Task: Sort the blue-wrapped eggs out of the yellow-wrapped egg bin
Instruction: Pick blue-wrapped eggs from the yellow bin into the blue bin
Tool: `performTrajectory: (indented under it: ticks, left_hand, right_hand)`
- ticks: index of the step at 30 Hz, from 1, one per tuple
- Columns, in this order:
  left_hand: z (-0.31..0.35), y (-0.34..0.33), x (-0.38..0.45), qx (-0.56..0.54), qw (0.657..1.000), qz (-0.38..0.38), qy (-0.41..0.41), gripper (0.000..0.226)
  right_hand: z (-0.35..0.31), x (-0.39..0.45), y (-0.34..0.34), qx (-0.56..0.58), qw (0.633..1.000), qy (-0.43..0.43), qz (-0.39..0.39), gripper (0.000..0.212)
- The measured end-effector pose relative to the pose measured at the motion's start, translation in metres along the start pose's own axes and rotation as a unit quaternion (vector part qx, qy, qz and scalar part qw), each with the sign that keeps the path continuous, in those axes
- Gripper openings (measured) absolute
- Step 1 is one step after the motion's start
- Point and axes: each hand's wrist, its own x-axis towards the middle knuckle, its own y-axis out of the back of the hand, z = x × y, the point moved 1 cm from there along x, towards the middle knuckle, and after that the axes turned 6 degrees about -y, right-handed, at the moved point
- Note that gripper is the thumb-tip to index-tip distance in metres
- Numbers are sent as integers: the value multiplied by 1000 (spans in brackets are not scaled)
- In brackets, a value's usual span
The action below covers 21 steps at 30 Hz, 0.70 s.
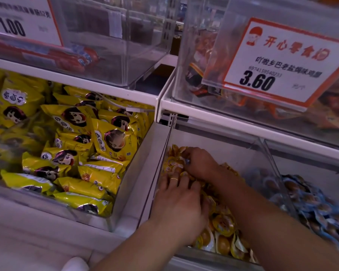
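Head view: both hands are dug into the yellow-wrapped egg bin (221, 225) — left hand (181, 202) spread flat, right hand (201, 163) curled, possibly around 1 blue-wrapped egg (187, 161); sorting seems unfinished.

Small yellow-wrapped eggs (223, 223) with brown centres fill the clear middle bin, and at three o'clock lie blue-wrapped eggs (311, 204). At nine o'clock, yellow snack packets (70, 122) bear a dark-haired cartoon face. At one o'clock, a white price card (282, 61) has an orange border and black digits.
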Motion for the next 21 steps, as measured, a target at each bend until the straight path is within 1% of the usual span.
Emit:
performTrajectory:
  ticks: [1,4,5,6,7,8,9,11,12,13,15,17,21]
  left_hand:
    - [0,0,0,0,1000,-4,-1,55]
    - [-1,-1,1,-16,999,-34,11,57]
    - [0,0,2,-20,999,-45,17,58]
    - [1,0,3,-21,998,-54,22,59]
    - [3,0,5,-19,998,-59,23,59]
    - [5,0,8,-16,998,-60,23,59]
    - [7,0,11,-16,998,-62,21,59]
    - [13,-2,18,-30,997,-74,18,63]
    - [15,-3,21,-41,996,-83,19,65]
    - [18,-4,22,-49,994,-92,18,65]
    - [21,-4,23,-49,994,-96,10,64]
    - [21,-4,20,-41,996,-85,-3,60]
    - [20,-4,13,-41,997,-68,-5,58]
  right_hand:
    - [1,1,2,5,1000,7,-14,29]
    - [-1,-1,16,-9,998,-14,-64,31]
    - [2,-2,21,-11,998,-27,-54,26]
    - [6,-6,29,-19,998,-42,-36,15]
    - [13,-10,36,-22,998,-51,-7,13]
    - [19,-16,45,-33,998,-59,20,26]
    - [24,-24,53,-54,996,-58,40,31]
    - [32,-43,66,-70,994,-43,77,10]
    - [36,-50,71,-70,993,-34,87,19]
    - [36,-59,77,-55,994,-20,95,23]
    - [39,-76,88,-33,994,-6,101,16]
    - [47,-87,95,-30,996,-10,84,17]
    - [58,-79,87,-68,996,-53,28,39]
